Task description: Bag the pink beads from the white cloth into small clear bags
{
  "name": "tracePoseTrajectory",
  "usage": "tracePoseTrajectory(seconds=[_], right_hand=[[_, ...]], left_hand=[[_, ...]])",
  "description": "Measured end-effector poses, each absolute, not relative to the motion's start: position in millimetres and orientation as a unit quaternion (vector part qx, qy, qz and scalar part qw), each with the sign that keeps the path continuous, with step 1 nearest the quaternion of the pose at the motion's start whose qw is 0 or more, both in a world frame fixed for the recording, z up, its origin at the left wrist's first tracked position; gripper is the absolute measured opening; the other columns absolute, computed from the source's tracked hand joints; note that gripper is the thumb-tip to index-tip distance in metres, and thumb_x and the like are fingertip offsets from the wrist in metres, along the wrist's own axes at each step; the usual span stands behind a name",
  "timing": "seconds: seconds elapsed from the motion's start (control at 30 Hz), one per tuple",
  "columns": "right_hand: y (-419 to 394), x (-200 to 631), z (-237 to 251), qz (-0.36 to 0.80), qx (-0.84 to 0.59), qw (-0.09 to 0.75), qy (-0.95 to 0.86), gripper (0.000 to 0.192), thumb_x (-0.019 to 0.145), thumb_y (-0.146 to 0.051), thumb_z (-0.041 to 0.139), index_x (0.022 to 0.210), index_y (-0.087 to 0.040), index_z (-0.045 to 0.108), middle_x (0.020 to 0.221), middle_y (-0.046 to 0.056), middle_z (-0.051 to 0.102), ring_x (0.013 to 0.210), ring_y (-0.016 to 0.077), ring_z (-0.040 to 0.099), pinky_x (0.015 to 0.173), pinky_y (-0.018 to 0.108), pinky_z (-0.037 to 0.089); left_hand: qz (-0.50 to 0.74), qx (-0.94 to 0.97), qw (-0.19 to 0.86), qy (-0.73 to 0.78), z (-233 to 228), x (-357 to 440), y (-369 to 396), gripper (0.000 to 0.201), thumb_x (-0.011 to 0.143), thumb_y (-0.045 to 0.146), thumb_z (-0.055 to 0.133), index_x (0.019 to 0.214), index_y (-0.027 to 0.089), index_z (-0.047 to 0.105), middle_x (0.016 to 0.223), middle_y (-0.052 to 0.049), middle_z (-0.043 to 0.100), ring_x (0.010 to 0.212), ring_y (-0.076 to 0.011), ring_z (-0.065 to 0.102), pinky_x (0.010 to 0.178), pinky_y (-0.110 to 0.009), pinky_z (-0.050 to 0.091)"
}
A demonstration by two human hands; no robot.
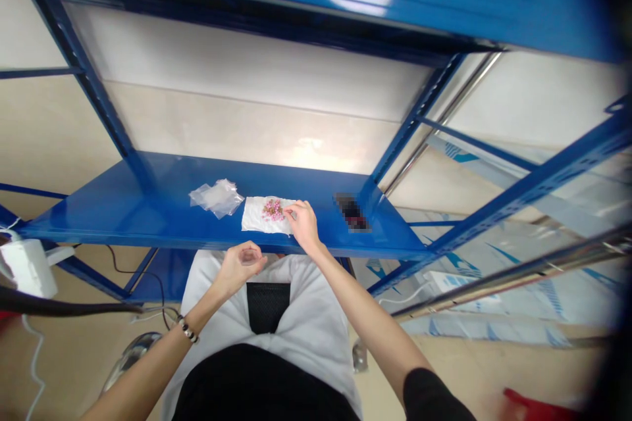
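Head view: right hand [302, 225] reaches onto the blue shelf [148, 210], fingertips pinched at the small pink beads [273, 210] heaped on a white cloth [257, 218], which probably keeps them from rolling. Left hand [241, 265] hovers below the shelf edge, loosely cupped; can't tell if it holds anything. Clear plastic bags [217, 197] lie just left of the cloth. No readable writing.

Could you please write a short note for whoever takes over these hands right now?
Right hand: fingertips pinched at the pile of small pink beads on the white cloth; whether it holds a bead cannot be told.
Left hand: loosely curled, palm up, in front of the blue shelf; contents unclear.
Clear plastic bags lie left of the cloth, untouched.
Most beads remain on the cloth.
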State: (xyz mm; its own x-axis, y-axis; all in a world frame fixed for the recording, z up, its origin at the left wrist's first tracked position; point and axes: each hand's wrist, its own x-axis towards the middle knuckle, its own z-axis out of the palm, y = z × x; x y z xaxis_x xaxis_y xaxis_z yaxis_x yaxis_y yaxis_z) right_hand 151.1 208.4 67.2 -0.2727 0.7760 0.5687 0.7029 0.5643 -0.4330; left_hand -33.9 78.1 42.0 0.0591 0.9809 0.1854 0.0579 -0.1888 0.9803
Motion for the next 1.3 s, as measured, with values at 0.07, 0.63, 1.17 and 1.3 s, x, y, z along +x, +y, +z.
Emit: tracePoseTrajectory(seconds=[0.07, 0.63, 1.17, 1.3], right_hand=[[209.8, 150.3, 65.2, 0.038, -0.46, 0.372, -0.805, 0.014, 0.087, -0.02, 0.059, 0.085, -0.022, 0.073, 0.083, 0.005, 0.064, 0.085, 0.0209, 0.053, 0.08, 0.033, 0.04], [210.9, 149.7, 56.1, -0.003, -0.442, 0.343, -0.829, 0.011, 0.087, -0.018, 0.062, 0.083, -0.02, 0.072, 0.088, 0.008, 0.065, 0.091, 0.0247, 0.05, 0.08, 0.037, 0.04], [87.1, 138.8, 57.0, 0.232, -0.376, 0.479, -0.758, 0.009, 0.089, -0.027, 0.063, 0.084, -0.023, 0.07, 0.085, 0.003, 0.064, 0.088, 0.0202, 0.056, 0.08, 0.035, 0.046], [78.9, 139.2, 47.4, 0.249, -0.377, 0.485, -0.749, 0.008, 0.088, -0.027, 0.064, 0.087, -0.025, 0.072, 0.091, 0.004, 0.061, 0.09, 0.0199, 0.055, 0.082, 0.037, 0.047]], left_hand=[[0.517, 0.571, 0.448, 0.453, 44.9, -34.6, 77.6, 0.02, 0.075, 0.028, 0.072, 0.072, 0.016, 0.056, 0.064, 0.002, 0.058, 0.053, -0.01, 0.056, 0.056, -0.021, 0.046], [0.517, 0.553, 0.466, 0.457, 42.3, -32.0, 78.1, 0.024, 0.075, 0.032, 0.073, 0.072, 0.016, 0.055, 0.059, 0.002, 0.059, 0.048, -0.0097, 0.055, 0.052, -0.022, 0.043], [0.486, 0.56, 0.508, 0.439, 24.4, -7.6, 71.7, 0.018, 0.071, 0.025, 0.068, 0.071, 0.015, 0.055, 0.059, 0.003, 0.056, 0.05, -0.0089, 0.051, 0.051, -0.021, 0.042], [0.482, 0.556, 0.518, 0.435, 18.0, -4.4, 71.4, 0.011, 0.071, 0.021, 0.064, 0.072, 0.014, 0.055, 0.056, 0.004, 0.054, 0.049, -0.0084, 0.049, 0.05, -0.021, 0.04]])
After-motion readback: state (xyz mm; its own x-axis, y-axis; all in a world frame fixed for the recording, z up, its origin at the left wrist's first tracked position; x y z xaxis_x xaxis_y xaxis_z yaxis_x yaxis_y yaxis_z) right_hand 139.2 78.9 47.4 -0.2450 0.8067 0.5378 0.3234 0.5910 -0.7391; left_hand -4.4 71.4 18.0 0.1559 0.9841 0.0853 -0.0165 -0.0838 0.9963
